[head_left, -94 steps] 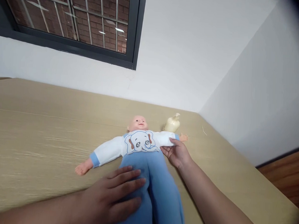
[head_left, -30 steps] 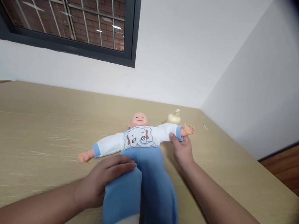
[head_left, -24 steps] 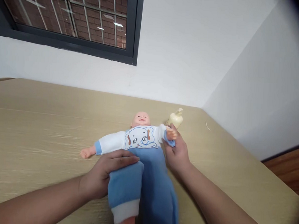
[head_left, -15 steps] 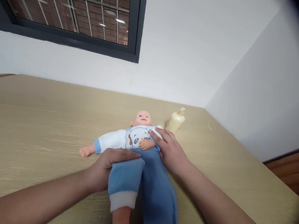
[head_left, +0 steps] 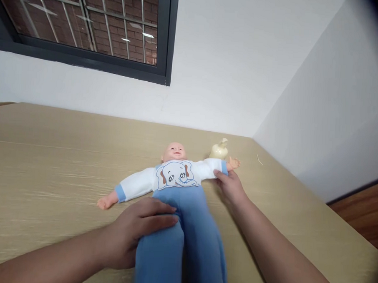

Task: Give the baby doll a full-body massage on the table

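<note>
A baby doll (head_left: 175,174) lies on its back on the wooden table, head away from me. It wears a white top with an elephant face and blue trousers (head_left: 160,257). My left hand (head_left: 141,231) is wrapped over the doll's thigh on the left side, fingers lying across the blue cloth. At the doll's outstretched arm (head_left: 211,168) on the right, my right hand (head_left: 232,187) grips the sleeve near the blue cuff, with its fingertips partly hidden. The doll's other arm (head_left: 133,185) stretches out to the left, touched by neither hand. Its feet are out of view.
Behind the doll's right-side arm stands a cream pump bottle (head_left: 219,150), its lower part hidden. A thin pale strand (head_left: 260,160) lies farther right on the table (head_left: 50,152). White walls meet behind the table, and a dark-framed barred window (head_left: 168,40) is at the upper left.
The doll's arm on the right, bent across its chest before, now reaches outward with my right hand at the sleeve. The leg under my left hand has gone from bent to straighter.
</note>
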{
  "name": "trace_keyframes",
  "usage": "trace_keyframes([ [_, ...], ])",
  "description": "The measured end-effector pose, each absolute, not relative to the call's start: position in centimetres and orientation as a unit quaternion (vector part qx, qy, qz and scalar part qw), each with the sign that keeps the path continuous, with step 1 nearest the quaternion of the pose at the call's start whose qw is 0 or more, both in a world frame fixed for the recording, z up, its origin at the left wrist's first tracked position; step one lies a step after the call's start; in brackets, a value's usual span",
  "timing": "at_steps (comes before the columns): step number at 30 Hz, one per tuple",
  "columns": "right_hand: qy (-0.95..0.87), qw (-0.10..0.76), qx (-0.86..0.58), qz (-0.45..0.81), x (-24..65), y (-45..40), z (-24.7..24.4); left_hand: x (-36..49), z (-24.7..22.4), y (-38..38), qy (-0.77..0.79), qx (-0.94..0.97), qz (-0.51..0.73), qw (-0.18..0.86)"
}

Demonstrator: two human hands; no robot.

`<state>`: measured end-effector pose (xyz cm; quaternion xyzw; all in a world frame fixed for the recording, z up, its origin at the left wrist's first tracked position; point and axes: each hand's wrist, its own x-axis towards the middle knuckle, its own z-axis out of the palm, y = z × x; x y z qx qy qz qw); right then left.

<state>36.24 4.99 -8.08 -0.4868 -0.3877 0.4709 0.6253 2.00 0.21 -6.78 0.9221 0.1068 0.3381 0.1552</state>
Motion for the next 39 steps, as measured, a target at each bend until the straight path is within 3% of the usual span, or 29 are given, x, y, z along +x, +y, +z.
trace_keyframes([
  [7,-0.327,0.52,-0.52,0.593,37.8,4.8,-7.8,2.1,-6.6,0.3,0.086,0.954,0.284,0.044],
  [16,-0.451,0.377,-0.577,0.567,38.1,4.1,-7.6,2.0,-6.6,0.1,0.111,0.967,0.229,-0.024],
  [21,-0.606,0.251,-0.603,0.454,37.4,2.8,-6.7,1.7,-5.4,0.4,0.11,0.975,0.191,0.04],
  [27,-0.766,0.281,-0.516,0.262,34.1,0.3,-4.5,0.1,-4.1,1.4,0.132,0.965,0.192,0.122],
  [31,-0.799,0.27,-0.507,0.18,32.0,-1.1,-4.5,-0.4,-4.7,2.3,0.152,0.92,0.278,0.229],
  [35,-0.836,0.184,-0.495,0.149,30.6,-1.6,-5.4,0.5,-5.6,3.5,0.329,0.798,0.394,0.316],
  [39,-0.856,0.187,-0.458,0.148,29.9,-1.4,-6.6,1.3,-5.9,4.8,0.5,0.748,0.334,0.282],
])
